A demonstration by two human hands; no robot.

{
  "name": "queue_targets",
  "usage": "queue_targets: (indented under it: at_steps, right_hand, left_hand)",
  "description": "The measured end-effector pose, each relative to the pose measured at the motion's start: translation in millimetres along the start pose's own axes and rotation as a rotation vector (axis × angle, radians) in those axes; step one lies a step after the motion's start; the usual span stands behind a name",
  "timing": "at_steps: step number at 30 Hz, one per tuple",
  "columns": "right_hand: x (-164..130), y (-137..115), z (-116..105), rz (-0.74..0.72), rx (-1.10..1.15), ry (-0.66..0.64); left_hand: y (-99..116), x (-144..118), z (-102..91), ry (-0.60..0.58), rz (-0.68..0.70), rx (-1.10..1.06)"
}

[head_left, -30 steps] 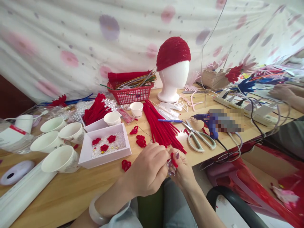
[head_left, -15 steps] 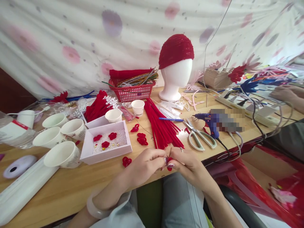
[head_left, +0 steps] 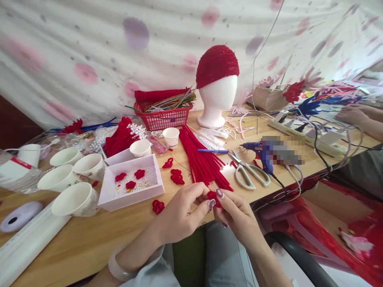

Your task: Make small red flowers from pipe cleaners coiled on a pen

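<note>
Between my two hands is a small red pipe-cleaner flower (head_left: 213, 195), partly hidden by the fingers. My left hand (head_left: 187, 209) pinches its left side with thumb and forefinger. From the right, my right hand (head_left: 236, 211) grips it with the thumb on top. Just beyond the hands lies a fan of red pipe cleaners (head_left: 199, 159). Looped red pipe-cleaner pieces (head_left: 177, 176) rest on the table to the left, with another red looped piece (head_left: 158, 206) close to my left forearm. A white box (head_left: 131, 198) holds pearl beads and several red flowers.
Scissors (head_left: 253, 175), a blue pen (head_left: 213, 151) and a blue glue gun (head_left: 259, 149) lie to the right. A foam head (head_left: 216, 99) with a red covering stands behind, beside a red basket (head_left: 163, 117). Paper cups (head_left: 76, 199) stand left. Another person's hand (head_left: 353, 113) shows far right.
Both hands have risen slightly and turned, so more of the red flower shows between the fingertips. The right thumb has moved up onto it. The view has shifted a little.
</note>
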State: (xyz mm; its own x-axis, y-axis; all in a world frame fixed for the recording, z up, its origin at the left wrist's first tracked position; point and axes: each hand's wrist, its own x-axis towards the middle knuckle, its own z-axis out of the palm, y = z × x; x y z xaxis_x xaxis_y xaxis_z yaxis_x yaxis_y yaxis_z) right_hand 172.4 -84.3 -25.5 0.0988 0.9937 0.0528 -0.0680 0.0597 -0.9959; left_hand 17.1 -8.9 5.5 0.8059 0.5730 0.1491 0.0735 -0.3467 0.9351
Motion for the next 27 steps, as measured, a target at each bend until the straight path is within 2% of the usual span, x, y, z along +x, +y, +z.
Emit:
queue_targets:
  at_steps: [2, 4, 7, 9, 12, 17, 20, 23, 27]
  right_hand:
    - [1.4, -2.6, -3.4, 0.003, -0.054, -0.011]
    - [3.0, -7.5, -6.6, -0.029, -0.205, -0.046]
    - [5.2, -10.7, -7.6, -0.058, -0.314, -0.056]
    - [5.8, -8.1, -6.3, -0.065, -0.260, 0.012]
    - [5.8, -1.7, -4.8, -0.096, -0.165, 0.093]
    - [5.9, 4.4, -5.1, -0.081, -0.038, 0.060]
    - [6.5, 6.7, -4.7, -0.054, -0.049, 0.072]
    - [6.3, 7.0, -3.3, -0.053, -0.106, 0.136]
    - [4.5, 1.5, 1.6, -0.066, -0.151, 0.159]
  left_hand:
    - [0.9, 0.9, 0.0, -0.009, -0.022, 0.019]
    - [1.6, 1.9, 0.1, -0.005, -0.023, 0.093]
    - [-0.4, 2.6, 0.9, 0.064, 0.029, 0.222]
    - [-4.1, 2.4, 1.7, 0.109, 0.122, 0.319]
    - [-11.0, 1.8, 2.3, 0.142, 0.336, 0.529]
    - [-14.1, 2.5, 0.8, 0.183, 0.563, 0.940]
    - [-10.8, 4.3, 0.3, 0.213, 0.679, 1.144]
    - [-8.3, 5.7, 1.0, 0.232, 0.729, 1.216]
    - [-8.8, 6.1, 3.7, 0.244, 0.725, 1.185]
